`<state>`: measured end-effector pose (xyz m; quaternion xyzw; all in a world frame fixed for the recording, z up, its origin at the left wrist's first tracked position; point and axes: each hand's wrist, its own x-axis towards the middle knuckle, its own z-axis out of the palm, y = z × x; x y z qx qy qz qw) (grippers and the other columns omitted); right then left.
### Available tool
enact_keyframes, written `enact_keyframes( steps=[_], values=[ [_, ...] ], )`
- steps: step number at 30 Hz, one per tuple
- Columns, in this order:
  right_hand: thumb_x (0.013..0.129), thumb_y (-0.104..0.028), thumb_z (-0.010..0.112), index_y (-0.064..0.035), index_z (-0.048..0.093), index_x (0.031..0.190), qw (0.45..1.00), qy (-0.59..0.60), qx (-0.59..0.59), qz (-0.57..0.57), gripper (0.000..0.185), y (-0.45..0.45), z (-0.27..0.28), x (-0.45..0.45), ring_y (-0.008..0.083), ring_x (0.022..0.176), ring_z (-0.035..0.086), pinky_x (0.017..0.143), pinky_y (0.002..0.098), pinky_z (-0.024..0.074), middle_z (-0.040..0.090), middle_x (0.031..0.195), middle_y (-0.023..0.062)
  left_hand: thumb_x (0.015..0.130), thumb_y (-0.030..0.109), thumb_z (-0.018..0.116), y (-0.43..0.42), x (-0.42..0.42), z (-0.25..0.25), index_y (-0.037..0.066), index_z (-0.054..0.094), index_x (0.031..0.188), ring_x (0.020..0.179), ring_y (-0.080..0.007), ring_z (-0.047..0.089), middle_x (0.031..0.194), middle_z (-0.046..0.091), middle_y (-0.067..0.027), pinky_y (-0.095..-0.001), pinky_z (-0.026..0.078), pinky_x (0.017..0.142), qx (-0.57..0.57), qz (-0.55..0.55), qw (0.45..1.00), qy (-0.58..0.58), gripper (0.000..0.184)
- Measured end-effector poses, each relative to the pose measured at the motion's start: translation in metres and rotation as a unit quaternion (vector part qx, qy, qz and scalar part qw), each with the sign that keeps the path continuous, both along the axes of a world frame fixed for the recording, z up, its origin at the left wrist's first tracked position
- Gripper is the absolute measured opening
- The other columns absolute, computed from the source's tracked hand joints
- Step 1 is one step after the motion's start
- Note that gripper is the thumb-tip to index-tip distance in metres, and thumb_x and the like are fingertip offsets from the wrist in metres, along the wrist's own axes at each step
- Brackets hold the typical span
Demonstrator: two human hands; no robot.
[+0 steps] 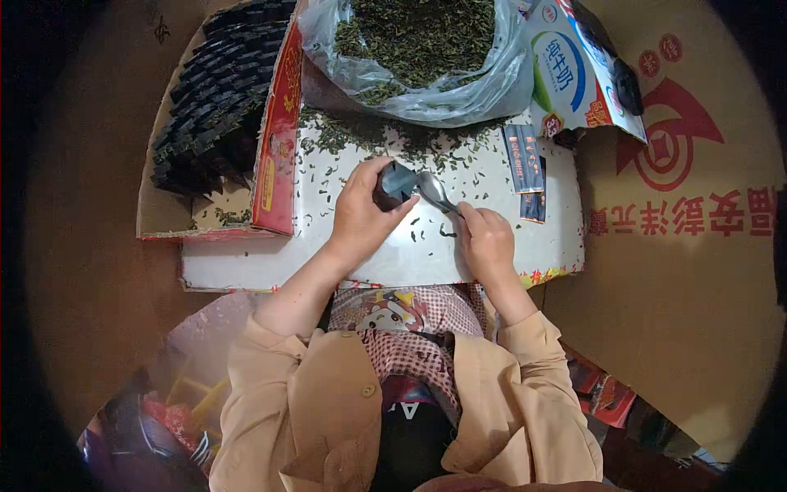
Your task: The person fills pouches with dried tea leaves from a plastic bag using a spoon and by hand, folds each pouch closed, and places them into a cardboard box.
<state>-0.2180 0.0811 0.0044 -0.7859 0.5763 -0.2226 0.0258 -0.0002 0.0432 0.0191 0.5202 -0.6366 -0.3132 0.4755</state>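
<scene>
My left hand [359, 211] is closed around a small black tea pouch [395, 180], its mouth facing up. In my right hand [489, 244] is the handle of a metal spoon [436, 193]. The bowl of the spoon is right beside the pouch's mouth; whether they touch I cannot tell. Behind both hands, a clear plastic bag [467, 105] holds a heap of dark green tea leaves [418, 37]. Loose leaves are scattered over the white board [377, 261] under my hands. Several flat black pouches [525, 160] with orange print lie to the right.
On the left, a cardboard box [279, 164] with a red side holds many black pouches [217, 102] in rows. A milk carton [566, 70] stands at the back right. Large brown cardboard [680, 312] with red print fills the right side. An apron [410, 316] covers my lap.
</scene>
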Motion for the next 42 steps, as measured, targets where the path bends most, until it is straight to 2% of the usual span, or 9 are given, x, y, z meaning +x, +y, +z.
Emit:
enact_keyframes(
  steps=[6,9,12,15,19,32,34,38,42],
  values=[
    [0.084,-0.008,0.061,-0.0014,0.064,0.099,1.0,-0.027,-0.003,-0.001,0.017,0.0,0.0,0.002,0.0334,0.073,0.062,0.067,0.0409,0.0495,0.064,0.082,0.0187,0.069,0.012,0.081,-0.001,0.003,0.0,0.005,0.053,0.113,0.093,-0.0254,0.059,0.104,0.058,-0.012,-0.0333,0.048,0.082,-0.025,-0.005,0.999,-0.044,0.053],
    [0.09,-0.008,0.056,0.0005,0.062,0.099,0.99,-0.132,-0.04,0.017,0.014,0.003,0.005,-0.003,0.0253,0.071,0.062,0.067,0.0348,0.0499,0.065,0.082,0.0153,0.069,0.013,0.081,-0.003,0.01,-0.004,0.005,0.053,0.116,0.097,-0.0241,0.058,0.107,0.057,-0.011,-0.0322,0.047,0.085,-0.051,-0.008,0.995,-0.087,0.055],
    [0.096,-0.012,0.05,0.0006,0.061,0.096,0.885,-0.448,0.122,-0.041,0.017,0.004,0.037,-0.005,0.0097,0.071,0.054,0.066,0.0239,0.0459,0.061,0.08,0.0035,0.067,0.013,0.082,-0.004,0.014,-0.002,0.005,0.052,0.115,0.098,-0.0287,0.058,0.108,0.057,-0.0131,-0.0351,0.047,0.086,-0.065,-0.012,0.989,-0.129,0.057],
    [0.097,-0.013,0.05,0.0001,0.059,0.094,0.815,-0.555,0.166,-0.009,0.016,-0.001,0.062,-0.01,0.0109,0.068,0.054,0.065,0.0243,0.0452,0.061,0.079,0.0055,0.065,0.012,0.081,-0.006,0.017,-0.006,0.006,0.052,0.116,0.1,-0.0323,0.057,0.109,0.057,-0.0145,-0.0384,0.046,0.088,-0.075,-0.016,0.984,-0.159,0.059],
    [0.098,-0.015,0.05,0.0005,0.057,0.093,0.8,-0.563,0.198,0.065,0.018,-0.007,0.076,-0.007,0.0108,0.067,0.053,0.063,0.0241,0.0446,0.061,0.078,0.0063,0.055,-0.001,0.074,-0.004,0.017,-0.002,0.006,0.05,0.117,0.105,-0.0356,0.054,0.109,0.057,-0.0148,-0.0449,0.042,0.094,-0.114,-0.034,0.978,-0.171,0.067],
    [0.092,-0.006,0.056,0.0001,0.061,0.108,0.807,-0.539,0.234,0.056,0.017,-0.011,0.076,0.016,0.0116,0.065,0.057,0.059,0.0242,0.0469,0.062,0.075,0.0072,0.055,-0.002,0.072,-0.002,0.013,-0.001,0.007,0.05,0.115,0.105,-0.0342,0.053,0.108,0.057,-0.0137,-0.0464,0.039,0.098,-0.155,-0.077,0.967,-0.186,0.065],
    [0.086,0.001,0.061,-0.0004,0.062,0.108,0.945,-0.295,0.048,0.134,0.022,-0.011,0.075,0.017,0.0166,0.065,0.059,0.06,0.0261,0.0476,0.062,0.075,0.0097,0.056,-0.001,0.072,-0.001,0.012,0.002,0.007,0.05,0.115,0.104,-0.0342,0.053,0.107,0.057,-0.0136,-0.0455,0.039,0.097,-0.138,-0.1,0.97,-0.175,0.064],
    [0.07,0.006,0.066,0.0015,0.063,0.101,0.943,-0.077,-0.148,0.288,0.031,-0.026,0.082,0.013,0.0236,0.059,0.056,0.054,0.0323,0.0446,0.06,0.07,0.0085,0.058,-0.001,0.072,-0.001,0.011,0.004,0.007,0.051,0.114,0.102,-0.034,0.054,0.105,0.057,-0.0132,-0.0454,0.04,0.095,-0.132,-0.097,0.975,-0.151,0.061],
    [0.066,0.006,0.066,0.0014,0.062,0.097,0.942,-0.039,-0.16,0.292,0.032,-0.025,0.088,0.014,0.022,0.055,0.054,0.051,0.0335,0.0427,0.059,0.068,0.0065,0.06,0.001,0.074,0.0,0.009,0.002,0.006,0.053,0.108,0.097,-0.0342,0.055,0.1,0.058,-0.0137,-0.0437,0.043,0.088,-0.151,-0.106,0.972,-0.149,0.053]
  ],
)
